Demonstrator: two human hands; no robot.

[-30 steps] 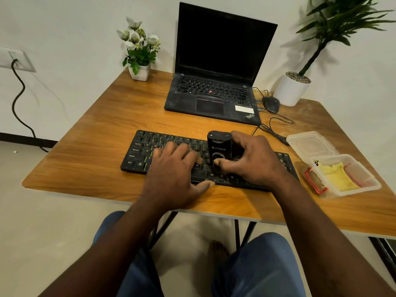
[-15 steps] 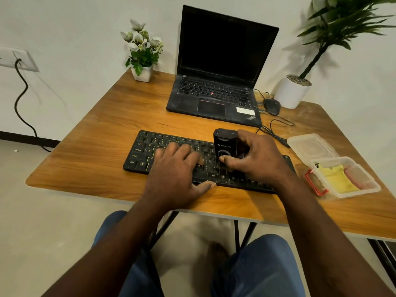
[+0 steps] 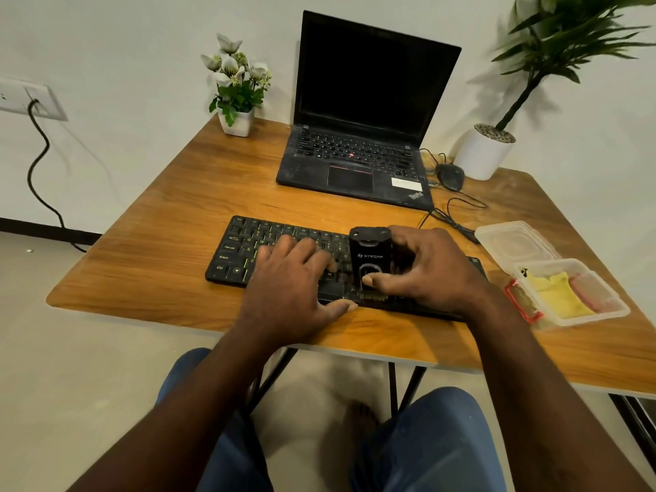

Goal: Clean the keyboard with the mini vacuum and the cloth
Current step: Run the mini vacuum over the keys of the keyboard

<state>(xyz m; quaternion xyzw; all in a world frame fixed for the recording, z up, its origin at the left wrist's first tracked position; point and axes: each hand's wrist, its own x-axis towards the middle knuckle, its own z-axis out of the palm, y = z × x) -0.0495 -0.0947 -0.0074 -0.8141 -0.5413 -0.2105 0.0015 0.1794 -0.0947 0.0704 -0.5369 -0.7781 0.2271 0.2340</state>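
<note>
fingers [image 3: 404, 235] around mini vacuum [image 3: 371, 255] on keyboard [image 3: 241, 257]

You sit at a wooden table [image 3: 170, 250] on dark metal legs [image 3: 272, 378], its far edge at a plain pale wall [image 3: 124, 37]. On your far left, a wall socket [image 3: 32, 99] holds a black cable [image 3: 47, 145] that snakes down past the dark skirting [image 3: 28, 227]. The floor [image 3: 71, 367] is pale beige under soft, even light

On the wooden surface [image 3: 149, 250], the right hand [image 3: 431, 275] grips a black mini vacuum [image 3: 371, 259] standing upright on the black keyboard [image 3: 248, 253], thumb on its front. The left hand [image 3: 291, 289] rests flat on the keys. A yellow cloth [image 3: 559, 296] lies in a clear container [image 3: 582, 314] nearby.
</note>
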